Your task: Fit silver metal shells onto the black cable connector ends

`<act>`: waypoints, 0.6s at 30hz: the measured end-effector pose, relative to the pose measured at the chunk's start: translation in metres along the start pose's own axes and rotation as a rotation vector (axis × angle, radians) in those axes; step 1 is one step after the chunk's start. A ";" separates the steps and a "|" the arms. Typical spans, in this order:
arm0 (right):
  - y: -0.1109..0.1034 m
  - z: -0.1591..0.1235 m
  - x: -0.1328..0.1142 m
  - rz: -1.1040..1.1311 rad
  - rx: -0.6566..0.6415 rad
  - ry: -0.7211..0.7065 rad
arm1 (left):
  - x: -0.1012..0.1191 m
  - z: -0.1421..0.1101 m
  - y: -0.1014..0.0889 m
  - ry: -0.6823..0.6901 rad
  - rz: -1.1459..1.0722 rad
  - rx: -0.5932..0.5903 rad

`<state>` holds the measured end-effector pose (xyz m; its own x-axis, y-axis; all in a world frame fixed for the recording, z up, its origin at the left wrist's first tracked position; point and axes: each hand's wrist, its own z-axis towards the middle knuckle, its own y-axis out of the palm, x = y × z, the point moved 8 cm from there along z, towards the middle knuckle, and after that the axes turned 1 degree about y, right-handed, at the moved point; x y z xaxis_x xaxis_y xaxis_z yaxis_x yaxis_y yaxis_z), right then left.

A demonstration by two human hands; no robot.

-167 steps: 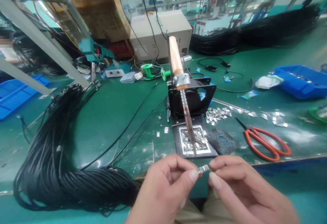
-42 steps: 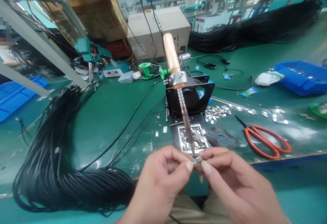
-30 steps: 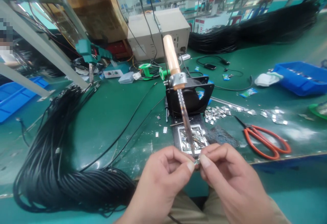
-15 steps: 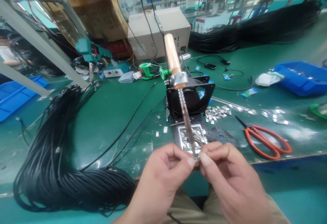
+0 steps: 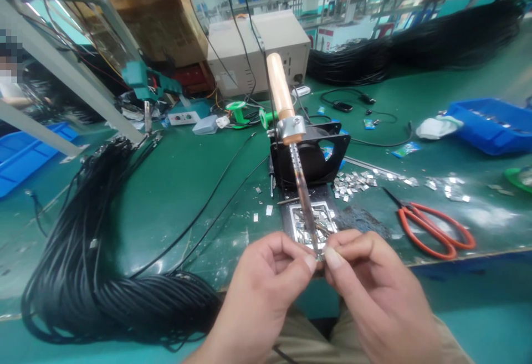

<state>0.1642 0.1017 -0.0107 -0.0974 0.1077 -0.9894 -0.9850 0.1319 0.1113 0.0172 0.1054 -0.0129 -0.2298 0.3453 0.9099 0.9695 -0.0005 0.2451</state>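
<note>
A wooden-handled soldering iron [image 5: 280, 90] is clamped in a stand, its tip slanting down toward me. Under the tip, my left hand [image 5: 270, 283] pinches with thumb and forefinger. My right hand [image 5: 366, 275] pinches close beside it, the fingertips nearly meeting. A tiny shiny piece [image 5: 320, 255] shows between them at the iron's tip; its kind is too small to tell, and the fingers hide the rest. Just beyond my fingers, a small metal tray [image 5: 292, 222] holds many small metal pieces. A dark cable [image 5: 285, 355] shows below my left wrist.
Orange-handled scissors [image 5: 436, 231] lie at right, near loose metal pieces [image 5: 353, 184]. Behind the iron stands a black fan [image 5: 305, 159]. A black cable bundle [image 5: 120, 303] hangs over the bench edge at left. A blue bin [image 5: 490, 128] sits at far right.
Both hands stay almost still under the iron's tip. The small piece between the fingertips has shifted very slightly; everything on the bench is in the same place.
</note>
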 end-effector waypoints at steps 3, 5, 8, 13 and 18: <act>0.001 0.000 0.000 -0.007 -0.005 0.002 | 0.000 0.000 0.000 0.000 0.004 0.000; 0.000 0.000 0.000 -0.007 -0.005 -0.001 | 0.000 0.000 -0.001 0.004 0.016 0.003; -0.002 0.001 0.000 -0.010 -0.001 -0.020 | -0.002 -0.001 -0.003 0.010 0.029 0.003; -0.001 0.003 -0.001 -0.045 -0.069 -0.071 | -0.002 0.000 -0.003 0.012 0.036 0.008; -0.001 0.003 -0.001 -0.052 -0.088 -0.096 | -0.002 0.000 -0.003 0.010 0.049 0.014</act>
<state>0.1658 0.1041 -0.0097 -0.0361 0.1976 -0.9796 -0.9975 0.0532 0.0474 0.0143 0.1050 -0.0154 -0.1831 0.3355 0.9241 0.9806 -0.0042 0.1958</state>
